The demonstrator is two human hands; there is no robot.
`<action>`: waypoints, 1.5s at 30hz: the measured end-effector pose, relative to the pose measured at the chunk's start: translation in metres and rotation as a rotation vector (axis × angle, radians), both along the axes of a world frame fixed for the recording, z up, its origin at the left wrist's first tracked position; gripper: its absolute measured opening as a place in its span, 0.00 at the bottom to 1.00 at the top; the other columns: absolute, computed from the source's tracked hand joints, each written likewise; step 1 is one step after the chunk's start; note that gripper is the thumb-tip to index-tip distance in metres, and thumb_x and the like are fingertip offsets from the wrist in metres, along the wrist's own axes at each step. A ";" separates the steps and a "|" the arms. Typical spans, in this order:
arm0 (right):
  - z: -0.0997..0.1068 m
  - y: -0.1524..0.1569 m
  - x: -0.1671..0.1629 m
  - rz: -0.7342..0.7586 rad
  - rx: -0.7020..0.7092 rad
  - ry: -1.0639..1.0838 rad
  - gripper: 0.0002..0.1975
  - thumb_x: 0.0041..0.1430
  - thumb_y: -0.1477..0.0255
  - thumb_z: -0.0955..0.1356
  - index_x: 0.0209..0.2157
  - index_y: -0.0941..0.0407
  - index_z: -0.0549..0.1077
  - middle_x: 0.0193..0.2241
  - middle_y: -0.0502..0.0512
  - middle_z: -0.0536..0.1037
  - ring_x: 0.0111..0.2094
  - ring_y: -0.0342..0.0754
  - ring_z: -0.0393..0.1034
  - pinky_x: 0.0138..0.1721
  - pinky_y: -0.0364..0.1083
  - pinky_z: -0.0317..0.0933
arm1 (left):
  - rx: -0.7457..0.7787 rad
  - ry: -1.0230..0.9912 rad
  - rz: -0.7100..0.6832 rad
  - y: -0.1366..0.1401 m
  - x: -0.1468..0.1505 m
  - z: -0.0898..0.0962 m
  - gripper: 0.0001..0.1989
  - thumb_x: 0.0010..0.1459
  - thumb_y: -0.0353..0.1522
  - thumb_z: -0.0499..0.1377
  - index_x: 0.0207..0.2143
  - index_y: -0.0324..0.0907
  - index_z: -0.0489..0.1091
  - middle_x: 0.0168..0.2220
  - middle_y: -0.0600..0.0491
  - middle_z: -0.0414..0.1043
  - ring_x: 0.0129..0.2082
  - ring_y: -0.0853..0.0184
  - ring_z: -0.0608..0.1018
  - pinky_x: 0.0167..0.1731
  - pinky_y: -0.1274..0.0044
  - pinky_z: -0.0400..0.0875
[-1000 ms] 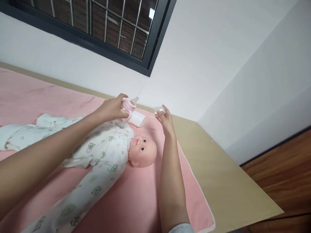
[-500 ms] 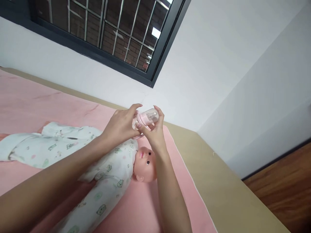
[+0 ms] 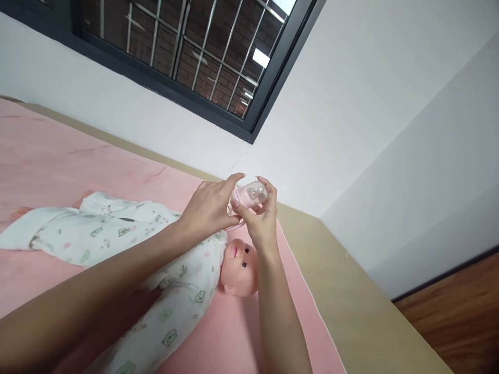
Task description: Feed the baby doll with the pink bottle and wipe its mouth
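Observation:
Between my two hands is a baby bottle [image 3: 245, 197] with a pink collar and a clear domed cap, tilted with the cap toward the right. My left hand [image 3: 210, 204] wraps round its body, hiding most of it. At the cap end, my right hand [image 3: 263, 215] grips the collar and cap with thumb and fingers. Below the hands a baby doll [image 3: 238, 267] lies face up, dressed in a white suit [image 3: 195, 270] with green and pink animal prints. My right forearm covers part of its head.
A pink mat [image 3: 218, 332] lies under the doll on a beige board [image 3: 331, 280]. White walls [image 3: 351, 104] meet in the corner behind, with a dark-framed barred window [image 3: 251, 119] above. A brown wood-grain panel [image 3: 460, 306] stands at the lower right.
The view has shifted a little, so hands, bottle and doll appear farther right. Both hands keep their hold on the bottle, and the clear cap remains on it.

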State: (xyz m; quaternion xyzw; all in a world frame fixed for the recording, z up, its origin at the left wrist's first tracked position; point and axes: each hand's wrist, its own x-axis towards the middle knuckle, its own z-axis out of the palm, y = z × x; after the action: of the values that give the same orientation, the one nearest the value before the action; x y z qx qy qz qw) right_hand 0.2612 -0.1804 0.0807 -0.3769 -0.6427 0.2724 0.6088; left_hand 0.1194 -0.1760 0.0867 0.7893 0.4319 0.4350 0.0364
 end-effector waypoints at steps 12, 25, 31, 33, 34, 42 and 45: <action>-0.003 0.014 0.018 0.008 0.022 -0.043 0.38 0.48 0.60 0.74 0.60 0.42 0.59 0.57 0.53 0.65 0.49 0.50 0.70 0.47 0.50 0.70 | -0.024 0.074 0.006 0.005 -0.002 -0.006 0.41 0.52 0.39 0.62 0.65 0.43 0.49 0.52 0.45 0.73 0.50 0.51 0.76 0.45 0.67 0.69; -0.064 0.071 0.143 -0.795 -0.232 -0.334 0.49 0.43 0.74 0.73 0.66 0.50 0.52 0.53 0.62 0.71 0.52 0.55 0.67 0.54 0.54 0.60 | -0.118 0.150 0.035 0.011 -0.027 0.000 0.27 0.59 0.44 0.54 0.59 0.46 0.62 0.57 0.48 0.69 0.55 0.52 0.72 0.49 0.66 0.67; -0.093 0.078 0.160 -0.871 -0.301 -0.375 0.47 0.45 0.71 0.72 0.66 0.51 0.53 0.53 0.60 0.72 0.52 0.54 0.69 0.48 0.48 0.65 | -0.215 0.271 0.014 0.020 -0.030 -0.006 0.24 0.57 0.43 0.55 0.55 0.45 0.67 0.53 0.48 0.73 0.51 0.53 0.74 0.46 0.67 0.68; -0.096 0.078 0.163 -0.890 -0.323 -0.379 0.48 0.45 0.70 0.72 0.66 0.51 0.50 0.53 0.60 0.73 0.50 0.54 0.71 0.45 0.47 0.65 | -0.228 0.321 -0.005 0.025 -0.032 -0.008 0.24 0.56 0.41 0.55 0.54 0.45 0.67 0.52 0.48 0.73 0.50 0.54 0.75 0.45 0.68 0.68; -0.096 0.078 0.164 -0.892 -0.334 -0.380 0.49 0.45 0.69 0.73 0.67 0.51 0.49 0.52 0.60 0.74 0.49 0.54 0.71 0.45 0.47 0.66 | -0.231 0.339 -0.011 0.027 -0.033 -0.009 0.23 0.56 0.40 0.55 0.54 0.44 0.68 0.51 0.48 0.74 0.49 0.55 0.75 0.44 0.69 0.68; -0.093 0.082 0.169 -0.812 -0.351 -0.312 0.53 0.43 0.63 0.75 0.67 0.55 0.48 0.57 0.66 0.69 0.55 0.60 0.67 0.53 0.54 0.63 | -0.292 0.382 -0.025 0.036 -0.041 -0.011 0.22 0.50 0.28 0.54 0.49 0.46 0.71 0.45 0.51 0.75 0.43 0.59 0.76 0.37 0.74 0.68; -0.090 0.083 0.167 -0.848 -0.205 -0.285 0.45 0.51 0.56 0.70 0.64 0.59 0.52 0.60 0.70 0.64 0.60 0.60 0.61 0.58 0.57 0.57 | -0.311 0.383 -0.026 0.035 -0.042 -0.009 0.22 0.49 0.27 0.54 0.48 0.46 0.72 0.45 0.52 0.75 0.41 0.61 0.76 0.34 0.75 0.67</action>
State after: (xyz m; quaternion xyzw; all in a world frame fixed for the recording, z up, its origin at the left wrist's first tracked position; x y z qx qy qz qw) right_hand 0.4282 -0.0975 -0.0089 -0.6988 -0.4786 0.0067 0.5316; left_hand 0.0776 -0.1413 0.0776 0.8476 0.4827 0.2051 0.0805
